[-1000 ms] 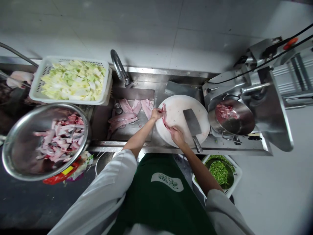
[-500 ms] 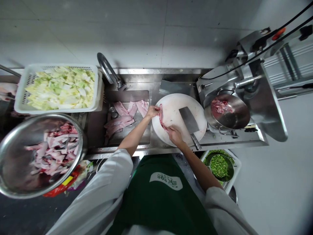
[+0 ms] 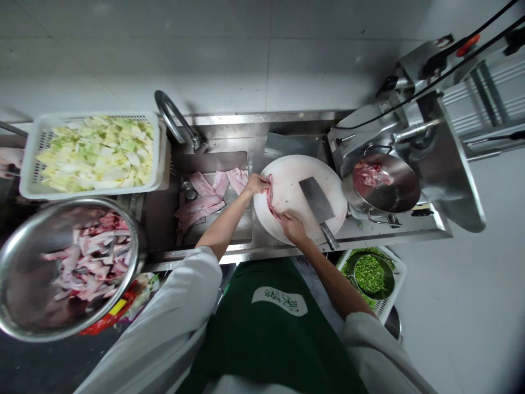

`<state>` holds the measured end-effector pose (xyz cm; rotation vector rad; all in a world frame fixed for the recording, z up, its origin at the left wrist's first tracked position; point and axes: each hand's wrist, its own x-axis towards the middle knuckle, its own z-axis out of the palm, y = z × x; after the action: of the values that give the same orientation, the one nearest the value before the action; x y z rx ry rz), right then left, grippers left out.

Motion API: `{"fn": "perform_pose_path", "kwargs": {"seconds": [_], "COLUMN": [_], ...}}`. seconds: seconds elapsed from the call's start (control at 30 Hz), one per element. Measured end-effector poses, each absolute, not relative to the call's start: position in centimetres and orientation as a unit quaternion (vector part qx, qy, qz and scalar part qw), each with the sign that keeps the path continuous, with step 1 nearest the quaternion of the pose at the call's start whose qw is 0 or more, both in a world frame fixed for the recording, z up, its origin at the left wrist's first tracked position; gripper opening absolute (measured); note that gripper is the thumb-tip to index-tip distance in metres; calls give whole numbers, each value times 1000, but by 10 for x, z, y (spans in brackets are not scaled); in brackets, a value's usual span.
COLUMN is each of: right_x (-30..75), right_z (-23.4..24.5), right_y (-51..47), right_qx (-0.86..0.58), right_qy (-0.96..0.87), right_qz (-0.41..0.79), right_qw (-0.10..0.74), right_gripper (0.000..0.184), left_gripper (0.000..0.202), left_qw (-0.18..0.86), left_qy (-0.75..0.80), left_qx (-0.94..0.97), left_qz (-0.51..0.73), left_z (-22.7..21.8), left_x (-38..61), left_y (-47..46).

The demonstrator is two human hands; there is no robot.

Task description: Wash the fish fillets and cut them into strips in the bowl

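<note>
A narrow, reddish strip of fish backbone [image 3: 269, 200] lies along the left part of the round white cutting board [image 3: 283, 169]. My left hand [image 3: 257, 184] pinches its far end at the board's left edge. At its near end, my right hand [image 3: 292, 227] grips the strip with bent fingers. A cleaver [image 3: 316, 200] lies flat on the board to the right of both hands, its handle reaching over the near rim. Several pale pink fish fillets [image 3: 203, 205] rest in the sink left of the board.
On the left are a metal bowl of fish pieces [image 3: 137, 235] and a white basket of chopped cabbage [image 3: 88, 194]. A curved faucet [image 3: 176, 117] rises behind the sink. A pot with meat [image 3: 404, 191] stands at right beside a slicer [image 3: 451, 164]. Chopped greens [image 3: 370, 275] sit lower right.
The view has shifted slightly. Both hands keep their hold on the fish backbone in nearly the same place, and the cleaver has not moved on the board.
</note>
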<state>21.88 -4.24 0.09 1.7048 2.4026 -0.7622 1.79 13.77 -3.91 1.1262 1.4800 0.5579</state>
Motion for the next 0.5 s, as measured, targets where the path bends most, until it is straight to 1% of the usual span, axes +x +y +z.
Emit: {"fn": "perform_pose_path", "kwargs": {"seconds": [0.1, 0.27, 0.33, 0.43, 0.5], "right_x": [218, 217, 216, 215, 215], "right_z": [1, 1, 3, 6, 8], "right_y": [-43, -44, -44, -44, -44], "right_qx": [562, 566, 568, 573, 579], "right_qy": [787, 785, 784, 777, 773], "right_qz": [-248, -242, -241, -251, -253], "right_qw": [56, 69, 70, 65, 60], "right_gripper": [55, 55, 54, 55, 55], "left_gripper": [13, 25, 25, 17, 16], "left_qw": [534, 494, 508, 568, 593], "left_qy": [644, 659, 666, 662, 659], "left_qx": [508, 526, 500, 429, 396], "left_qz": [204, 213, 221, 235, 238], "left_z": [-38, -36, -34, -31, -30], "left_x": [18, 19, 18, 11, 3], "left_y": [139, 137, 136, 135, 134]}}
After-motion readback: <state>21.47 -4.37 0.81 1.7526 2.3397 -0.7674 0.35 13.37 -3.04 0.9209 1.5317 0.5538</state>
